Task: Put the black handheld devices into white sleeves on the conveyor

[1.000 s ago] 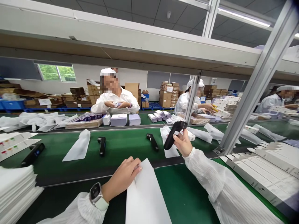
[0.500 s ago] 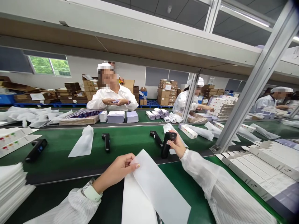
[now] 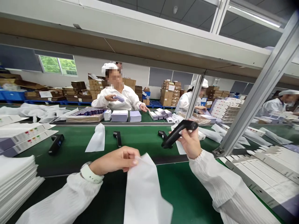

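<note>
My left hand [image 3: 125,160] pinches the top edge of a white, translucent packing bag [image 3: 146,189], which hangs down toward the near edge. Raised to the right of the bag, my right hand [image 3: 190,141] grips a black gun-shaped handheld device [image 3: 176,135], now tilted, its head pointing right. Just behind that device, another black device [image 3: 161,134] lies partly hidden on the green belt, beside a white bag [image 3: 180,147]. Farther left on the belt are a black device [image 3: 118,139], a flat white bag [image 3: 96,138] and one more black device [image 3: 56,144].
A stack of white sheets or bags [image 3: 17,183] stands at near left, with white cartons [image 3: 30,137] behind it. Rows of white boxes [image 3: 263,177] lie at right beside a metal post [image 3: 254,90]. Across the belt, a co-worker [image 3: 119,93] holds a small lilac box.
My right hand has lifted the black device and turned it from upright to slanted. The bag in my left hand has swung to hang straighter. The co-worker opposite has stretched out one hand.
</note>
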### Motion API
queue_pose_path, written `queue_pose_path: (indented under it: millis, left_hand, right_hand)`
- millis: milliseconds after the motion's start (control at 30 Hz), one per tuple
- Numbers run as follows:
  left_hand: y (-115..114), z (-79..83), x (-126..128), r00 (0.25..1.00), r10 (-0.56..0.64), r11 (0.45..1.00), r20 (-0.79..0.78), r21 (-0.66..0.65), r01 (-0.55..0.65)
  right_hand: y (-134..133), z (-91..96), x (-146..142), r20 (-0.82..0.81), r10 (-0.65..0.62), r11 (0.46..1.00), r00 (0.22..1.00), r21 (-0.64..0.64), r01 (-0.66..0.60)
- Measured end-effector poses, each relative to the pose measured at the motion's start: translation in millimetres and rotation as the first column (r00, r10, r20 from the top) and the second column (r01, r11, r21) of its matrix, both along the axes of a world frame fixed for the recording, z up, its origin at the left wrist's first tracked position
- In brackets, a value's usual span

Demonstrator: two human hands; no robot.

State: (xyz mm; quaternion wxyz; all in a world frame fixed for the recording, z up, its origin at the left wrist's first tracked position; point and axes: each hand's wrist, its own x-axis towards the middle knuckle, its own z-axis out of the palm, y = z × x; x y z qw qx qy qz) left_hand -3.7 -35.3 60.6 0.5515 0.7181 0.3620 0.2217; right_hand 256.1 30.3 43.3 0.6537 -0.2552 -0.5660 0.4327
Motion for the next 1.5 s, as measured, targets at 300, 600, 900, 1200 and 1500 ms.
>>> queue_pose_path:
  millis: [300,600,900,1200,1500]
  left_hand:
    - [9,0.8,40,0.957,0.172,0.960,-0.233,0.257,-0.110]
    - [16,-6.8,35,0.963,0.263,0.923,-0.055,0.306,-0.235]
    - [32,-20.5,32,0.857,0.492,0.761,0.153,0.404,-0.509]
    - [32,-60.0,0,0.841,0.156,0.984,-0.518,0.156,-0.086]
    - [33,-59.0,7,0.848,0.185,0.972,-0.497,0.222,-0.083]
  right_hand:
    - [5,25.0,-49,-0.075,0.233,0.967,0.970,-0.093,-0.239]
    - [16,-2.1,-57,0.016,0.481,0.855,0.877,-0.231,-0.465]
    - [31,-28.5,-57,0.317,0.732,0.680,0.603,-0.283,-0.676]
    - [148,-38.1,-33,0.775,-0.270,0.949,0.571,0.113,0.294]
    - [158,-80.9,67,0.921,-0.242,0.753,0.306,-0.021,0.658]
